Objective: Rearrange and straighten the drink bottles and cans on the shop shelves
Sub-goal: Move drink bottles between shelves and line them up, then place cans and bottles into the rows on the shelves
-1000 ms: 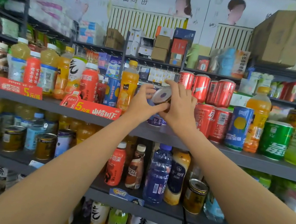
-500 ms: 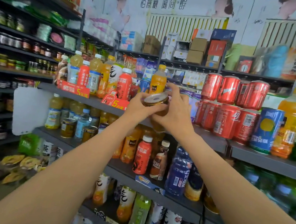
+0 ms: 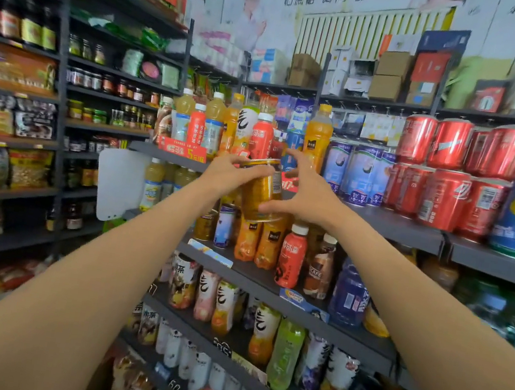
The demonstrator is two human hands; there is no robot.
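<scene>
The gold can [image 3: 261, 192] is held in the air in front of the top shelf's [image 3: 395, 225] front edge, tilted slightly, its label too blurred to read. The left hand [image 3: 229, 174] grips its upper rim, hiding part of the lid. The right hand [image 3: 308, 192] is spread open just beside it, thumb near the can's base. Behind stand orange bottles [image 3: 318, 133], blue cans [image 3: 358, 173] and stacked red cans [image 3: 446, 176].
</scene>
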